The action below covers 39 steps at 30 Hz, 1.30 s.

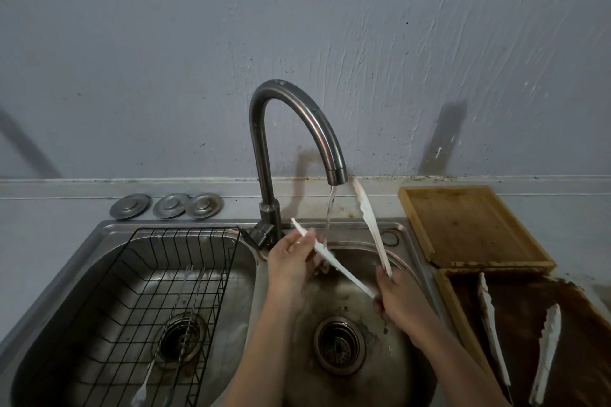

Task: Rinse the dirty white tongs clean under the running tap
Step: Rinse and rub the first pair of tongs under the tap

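White tongs (370,221) are spread wide open over the right sink basin (360,380). My right hand (398,301) grips them at the hinge end. One arm points up past the tap spout (336,172). The other arm slants left, and my left hand (291,258) pinches it near its tip. A thin stream of water (330,211) falls from the spout onto that lower arm, just right of my left fingers.
A black wire rack (211,274) sits in the left basin with metal utensils (178,334) in it. Another pair of white tongs (515,340) lies in a dark wooden tray (453,304) at the right. A wooden board (469,225) lies behind it. Three metal discs (168,205) rest behind the sink.
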Tool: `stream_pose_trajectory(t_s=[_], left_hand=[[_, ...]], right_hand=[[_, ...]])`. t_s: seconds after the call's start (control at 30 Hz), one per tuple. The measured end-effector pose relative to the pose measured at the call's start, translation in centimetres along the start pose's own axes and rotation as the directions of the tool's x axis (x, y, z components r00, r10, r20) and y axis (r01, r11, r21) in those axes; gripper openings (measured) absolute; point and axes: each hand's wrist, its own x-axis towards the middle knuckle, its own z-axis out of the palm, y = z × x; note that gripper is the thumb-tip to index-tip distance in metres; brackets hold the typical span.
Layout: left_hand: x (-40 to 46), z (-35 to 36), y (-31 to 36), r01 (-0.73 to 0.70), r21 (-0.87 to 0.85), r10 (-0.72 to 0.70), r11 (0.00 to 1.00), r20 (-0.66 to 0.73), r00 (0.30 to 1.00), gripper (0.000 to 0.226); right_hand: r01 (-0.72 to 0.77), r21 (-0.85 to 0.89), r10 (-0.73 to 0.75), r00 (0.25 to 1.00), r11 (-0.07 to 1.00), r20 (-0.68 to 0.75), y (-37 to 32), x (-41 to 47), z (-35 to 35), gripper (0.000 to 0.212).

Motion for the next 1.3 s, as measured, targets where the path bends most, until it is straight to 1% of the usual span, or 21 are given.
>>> stream_pose_trajectory(t_s=[0.1, 0.17, 0.27, 0.3, 0.37, 0.4, 0.47, 0.53, 0.6, 0.63, 0.67, 0.7, 0.73, 0.77, 0.8, 0.83, 0.9, 1.03, 1.13, 1.2, 1.3], left_hand=[[0.1, -0.4, 0.2, -0.019, -0.1, 0.014, 0.995, -0.047, 0.999, 0.013], [0.1, -0.8, 0.0, 0.003, -0.077, -0.007, 0.997, -0.06, 0.998, 0.015], [0.2, -1.5, -0.7, 0.063, -0.028, -0.065, 0.998, -0.105, 0.992, 0.012], [0.3, -1.8, -1.0, 0.079, -0.023, -0.082, 0.997, -0.12, 0.989, 0.012], [0.5, -2.3, -1.6, 0.107, 0.0, -0.106, 0.994, -0.143, 0.984, 0.012], [0.5, -2.4, -1.8, 0.109, 0.053, -0.099, 0.993, -0.159, 0.982, 0.016], [0.5, -2.3, -2.2, 0.084, 0.283, -0.031, 0.955, -0.187, 0.982, 0.029], [0.0, -2.0, -2.4, 0.039, 0.522, 0.079, 0.852, -0.203, 0.976, 0.045], [-0.8, -1.5, -2.4, -0.01, 0.636, 0.199, 0.772, -0.227, 0.953, 0.052], [-1.1, -1.3, -2.3, -0.059, 0.636, 0.23, 0.77, -0.19, 0.954, 0.048], [-1.4, -1.0, -2.3, -0.117, 0.584, 0.23, 0.804, -0.124, 0.965, 0.041], [-1.8, -0.7, -2.2, -0.149, 0.485, 0.198, 0.862, -0.051, 0.979, 0.031], [-2.3, -0.3, -2.0, -0.147, 0.351, 0.149, 0.925, 0.021, 0.989, 0.021], [-2.7, 0.0, -1.9, -0.129, 0.216, 0.113, 0.968, 0.085, 0.99, 0.017], [-2.8, 0.3, -1.9, -0.111, 0.107, 0.098, 0.988, 0.124, 0.987, 0.018], [-2.9, 0.3, -2.0, -0.104, 0.041, 0.098, 0.994, 0.135, 0.986, 0.018], [-2.7, 0.3, -2.1, -0.09, -0.015, 0.091, 0.996, 0.124, 0.988, 0.016], [-2.4, -0.3, -2.3, -0.025, -0.086, 0.034, 0.996, 0.109, 0.993, 0.031], [-2.3, -0.9, -2.2, 0.02, -0.136, -0.003, 0.991, 0.126, 0.992, 0.026], [-2.4, -1.1, -2.3, 0.04, -0.119, -0.025, 0.992, 0.13, 0.991, 0.026], [-2.6, -1.1, -2.5, 0.042, -0.026, -0.039, 0.999, 0.11, 0.993, 0.039]], right_hand=[[0.019, -0.054, -0.017, 0.999, 0.998, 0.043, 0.1, -0.2, -0.3, 0.028], [0.066, -0.079, -0.061, 0.996, 0.995, 0.065, 0.3, -0.3, -0.8, 0.027], [0.2, -0.06, -0.197, 0.979, 0.978, 0.043, -0.3, -0.6, -1.7, 0.038], [0.25, -0.051, -0.249, 0.968, 0.967, 0.033, -0.6, -0.8, -2.0, 0.035], [0.324, -0.077, -0.322, 0.946, 0.943, 0.034, -1.1, -0.9, -2.3, 0.02], [0.347, -0.101, -0.344, 0.938, 0.932, 0.046, -1.4, -0.9, -2.4, 0.015], [0.369, -0.167, -0.364, 0.929, 0.914, 0.062, -1.9, -1.1, -2.3, 0.016], [0.37, -0.243, -0.367, 0.928, 0.897, 0.06, -2.2, -1.1, -2.1, 0.018], [0.36, -0.283, -0.355, 0.932, 0.889, 0.072, -2.5, -1.1, -1.7, 0.017], [0.355, -0.29, -0.347, 0.934, 0.889, 0.081, -2.6, -1.0, -1.4, 0.015], [0.352, -0.295, -0.343, 0.935, 0.888, 0.085, -2.8, -0.9, -1.1, 0.012], [0.357, -0.303, -0.348, 0.934, 0.884, 0.084, -3.0, -0.7, -0.8, 0.01], [0.366, -0.318, -0.362, 0.929, 0.874, 0.074, -3.1, -0.4, -0.4, 0.009], [0.376, -0.335, -0.377, 0.924, 0.864, 0.064, -3.3, -0.2, 0.0, 0.009], [0.379, -0.346, -0.386, 0.921, 0.858, 0.052, -3.5, 0.1, 0.4, 0.009], [0.378, -0.359, -0.388, 0.92, 0.854, 0.046, -3.6, 0.3, 0.8, 0.009], [0.38, -0.388, -0.399, 0.916, 0.84, 0.034, -3.8, 0.7, 1.7, 0.008], [0.426, -0.403, -0.462, 0.887, 0.81, 0.009, -3.6, 1.1, 3.0, 0.019], [0.442, -0.351, -0.461, 0.887, 0.825, 0.033, -3.4, 0.9, 3.4, 0.022], [0.433, -0.307, -0.442, 0.896, 0.848, 0.04, -3.3, 0.8, 3.7, 0.027], [0.416, -0.322, -0.433, 0.901, 0.851, 0.021, -3.3, 0.6, 4.1, 0.035]])
